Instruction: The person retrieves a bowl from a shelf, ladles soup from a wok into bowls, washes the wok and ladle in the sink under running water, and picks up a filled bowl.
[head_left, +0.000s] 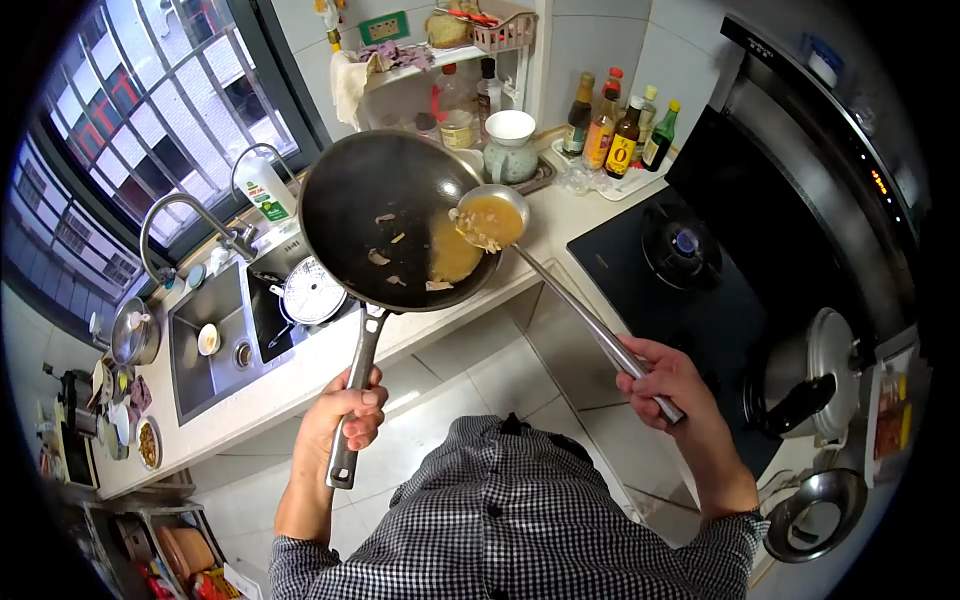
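Observation:
My left hand (350,415) is closed round the handle of a dark wok (365,200), which is raised and tilted in front of the counter. Brownish liquid and a few pale food pieces lie inside the wok. The long metal handle of a ladle (590,320) is gripped in my right hand (665,385). Its bowl overlaps the wok's right rim and holds brown broth (490,220) with small pieces of food; whether ladle and rim touch I cannot tell.
On the right is a black gas stove (620,250) with a lidded pot (810,370). Bottles (622,140) stand on a tray at the back. To the left are a sink (220,370), a faucet (185,205) and a strainer (312,290).

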